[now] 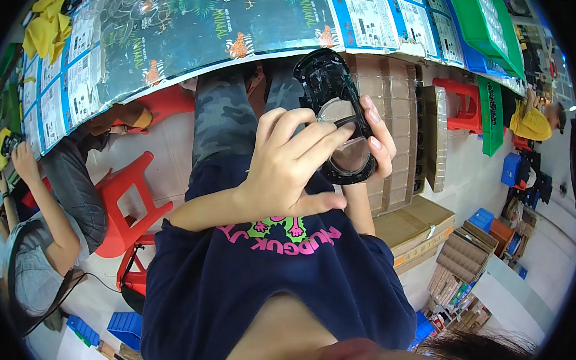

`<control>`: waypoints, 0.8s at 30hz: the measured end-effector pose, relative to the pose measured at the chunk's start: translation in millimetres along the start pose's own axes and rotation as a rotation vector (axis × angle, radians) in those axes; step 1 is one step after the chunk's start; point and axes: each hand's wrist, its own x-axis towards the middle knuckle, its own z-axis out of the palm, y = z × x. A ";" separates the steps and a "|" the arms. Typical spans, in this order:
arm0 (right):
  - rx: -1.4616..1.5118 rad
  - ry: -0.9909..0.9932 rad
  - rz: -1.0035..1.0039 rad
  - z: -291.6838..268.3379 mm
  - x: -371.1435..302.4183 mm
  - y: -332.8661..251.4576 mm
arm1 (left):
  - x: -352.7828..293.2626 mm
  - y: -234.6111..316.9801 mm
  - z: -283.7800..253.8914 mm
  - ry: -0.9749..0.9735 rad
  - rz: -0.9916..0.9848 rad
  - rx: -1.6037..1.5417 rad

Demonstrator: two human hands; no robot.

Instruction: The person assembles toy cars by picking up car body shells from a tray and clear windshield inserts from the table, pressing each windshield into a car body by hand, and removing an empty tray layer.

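A glossy black plastic shell [326, 80], long with rounded ends, is held up in front of my chest, just off the near edge of the table. Two rounded, pale window-like areas show in it, split by a dark crossbar. My right hand [380, 139] grips its right side, fingers curled round the edge and the palm hidden behind. Across the shell's face lies my left hand [293, 150], its fingers stretched out and the thumb held away. Its fingertips touch the shell near the crossbar; whether a small part sits under them is hidden.
A covered worktable [196, 38] runs along the far side, with a green bin [488, 23] at its right and yellow cloth [47, 29] at its left. Cardboard boxes [414, 229] stand at my right. A red stool [129, 201] and a seated co-worker [44, 258] are left.
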 end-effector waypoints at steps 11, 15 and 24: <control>0.087 -0.033 0.120 10.2 -11.1 -0.8 | 3.4 -44.5 39.0 -0.065 -0.926 -1.469; 0.315 -0.109 0.438 14.7 -7.0 -3.9 | 10.3 -75.0 54.7 0.234 -0.846 -1.145; 0.530 -0.311 1.252 12.6 -2.1 -8.3 | -3.2 -72.1 65.5 0.174 -0.708 -1.015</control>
